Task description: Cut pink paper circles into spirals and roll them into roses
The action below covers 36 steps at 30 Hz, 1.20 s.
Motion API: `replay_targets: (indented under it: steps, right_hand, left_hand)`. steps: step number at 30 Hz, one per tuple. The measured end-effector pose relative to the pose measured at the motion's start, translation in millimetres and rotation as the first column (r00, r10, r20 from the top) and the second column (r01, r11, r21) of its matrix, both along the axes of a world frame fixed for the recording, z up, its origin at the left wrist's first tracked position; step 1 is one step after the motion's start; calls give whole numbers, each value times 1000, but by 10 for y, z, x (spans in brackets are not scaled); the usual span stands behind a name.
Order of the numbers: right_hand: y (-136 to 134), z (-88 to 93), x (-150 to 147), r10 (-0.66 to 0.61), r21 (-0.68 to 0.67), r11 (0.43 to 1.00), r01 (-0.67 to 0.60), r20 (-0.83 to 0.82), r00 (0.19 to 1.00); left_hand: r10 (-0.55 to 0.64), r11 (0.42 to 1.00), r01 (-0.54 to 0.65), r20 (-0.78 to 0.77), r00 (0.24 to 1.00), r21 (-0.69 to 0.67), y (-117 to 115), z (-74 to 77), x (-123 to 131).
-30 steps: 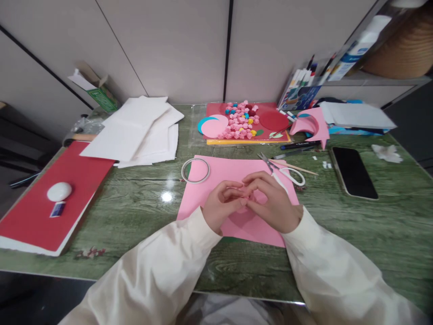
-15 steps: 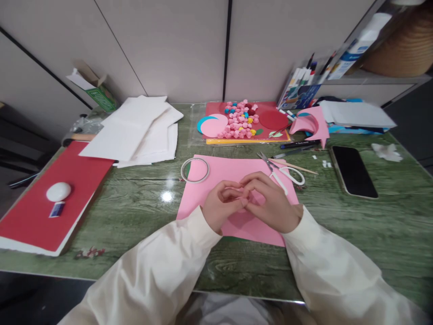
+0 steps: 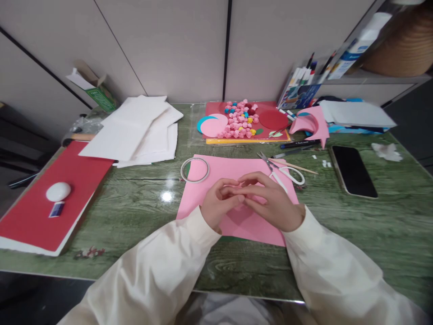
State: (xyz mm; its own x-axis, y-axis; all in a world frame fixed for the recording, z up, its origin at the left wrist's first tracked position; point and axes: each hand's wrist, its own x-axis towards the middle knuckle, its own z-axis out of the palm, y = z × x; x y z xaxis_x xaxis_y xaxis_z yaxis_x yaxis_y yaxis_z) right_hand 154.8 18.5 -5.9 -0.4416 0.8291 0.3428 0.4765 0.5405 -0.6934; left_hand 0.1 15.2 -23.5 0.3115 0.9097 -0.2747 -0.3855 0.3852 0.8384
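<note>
Over a pink paper sheet (image 3: 226, 167), my left hand (image 3: 218, 205) and my right hand (image 3: 274, 201) meet fingertip to fingertip. The left fingers are curled in with the thumb bent toward them. The right fingers reach straighter across, touching the left ones. Whatever lies between them is hidden; a hint of pink shows there, hard to tell from the sheet behind. White-handled scissors (image 3: 297, 176) lie open on the sheet's far right corner, with a thin wooden stick (image 3: 306, 169) beside them. A tape roll (image 3: 182, 170) rests on the far left corner.
Small pink, blue and yellow balls (image 3: 238, 124) lie on a plastic-covered stack at the back. White sheets (image 3: 130, 126) and a red board (image 3: 37, 212) with a white oval object (image 3: 58, 192) are left. A phone (image 3: 353, 171), pens (image 3: 299, 144) and pink offcut (image 3: 318, 124) are right.
My right fingers have straightened and slid slightly over the left fingertips, closing the gap between thumb and index finger. The things on the table have not moved.
</note>
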Motion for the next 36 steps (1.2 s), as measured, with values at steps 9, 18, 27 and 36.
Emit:
replay_targets:
  steps: [9,18,27,36]
  right_hand:
    - [-8,9,-17,-124,-22,992,123,-29,992]
    - [-39,3,-67,-113,-46,993,112,-30,993]
    - [-8,16,-13,-67,31,997,67,17,998]
    - [-25,-39,-35,-72,38,997,70,41,997]
  left_hand:
    - [-15,1000,15,-1,1000,-12,-21,21,30]
    - [-38,999,38,-33,999,-15,-32,15,43]
    - [76,995,-76,-9,997,-67,-5,21,16]
    - [88,994,-89,-15,996,-62,6,27,22]
